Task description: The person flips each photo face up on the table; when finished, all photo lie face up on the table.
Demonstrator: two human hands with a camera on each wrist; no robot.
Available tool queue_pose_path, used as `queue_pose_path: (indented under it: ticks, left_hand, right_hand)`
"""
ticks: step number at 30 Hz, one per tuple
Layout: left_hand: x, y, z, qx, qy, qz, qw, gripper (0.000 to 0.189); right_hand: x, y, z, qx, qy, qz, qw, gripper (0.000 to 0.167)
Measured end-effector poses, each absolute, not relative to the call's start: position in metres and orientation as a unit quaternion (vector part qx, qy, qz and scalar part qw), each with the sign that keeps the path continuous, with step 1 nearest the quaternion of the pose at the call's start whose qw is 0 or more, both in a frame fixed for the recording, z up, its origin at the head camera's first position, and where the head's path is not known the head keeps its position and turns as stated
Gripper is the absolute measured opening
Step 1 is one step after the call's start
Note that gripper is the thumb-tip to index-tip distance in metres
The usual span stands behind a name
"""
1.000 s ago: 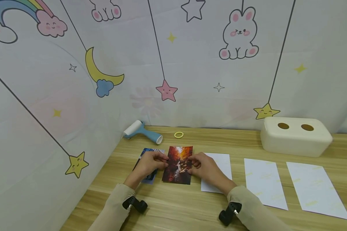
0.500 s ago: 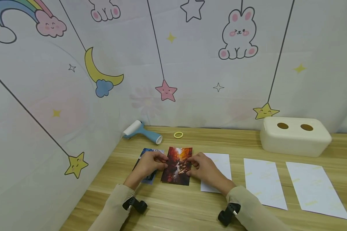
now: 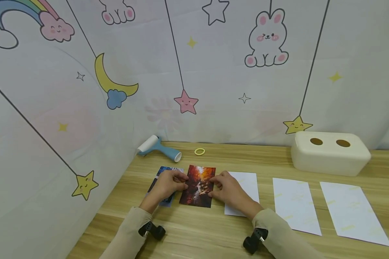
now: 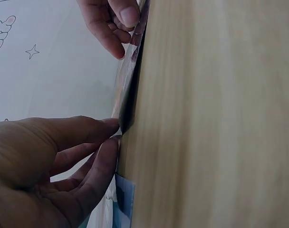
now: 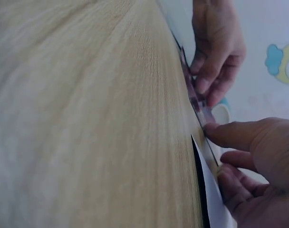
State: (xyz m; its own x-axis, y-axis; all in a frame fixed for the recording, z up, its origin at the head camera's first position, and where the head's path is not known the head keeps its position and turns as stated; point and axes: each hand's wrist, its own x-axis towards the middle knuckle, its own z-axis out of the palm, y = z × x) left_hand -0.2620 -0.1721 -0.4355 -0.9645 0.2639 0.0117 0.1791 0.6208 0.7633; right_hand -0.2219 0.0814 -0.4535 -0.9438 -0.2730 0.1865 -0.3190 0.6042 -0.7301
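Note:
A glossy photo print (image 3: 198, 189) of a red and orange scene with a pale stream lies low over the table between both hands in the head view. My left hand (image 3: 167, 184) pinches its left edge; the left wrist view shows the thumb and a finger (image 4: 104, 156) meeting at that edge. On the opposite side, my right hand (image 3: 228, 189) holds the right edge with thumb and fingertips, as the right wrist view shows from close by (image 5: 258, 166). Beneath the left hand lie blue photo prints (image 3: 163, 172), partly covered. A white sheet (image 3: 249, 185) is partly hidden under the right forearm.
Two more white sheets (image 3: 296, 205) (image 3: 354, 212) lie to the right. A cream box (image 3: 330, 158) with two round holes stands at the back right. At the back left are a blue-handled lint roller (image 3: 159, 147) and a yellow ring (image 3: 199, 151).
The photo print has shifted very slightly left and toward the person, its lower edge swinging a little. Both hands keep their hold and have barely moved.

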Motion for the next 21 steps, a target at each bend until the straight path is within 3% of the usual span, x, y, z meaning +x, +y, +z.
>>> queue_pose_path:
  ticks: [21]
  left_hand:
    - [-0.259, -0.164, -0.426, 0.133, 0.891, 0.434, 0.024, 0.016]
  right_hand:
    - [-0.22, 0.097, -0.437, 0.135, -0.871, 0.47, 0.042, 0.022]
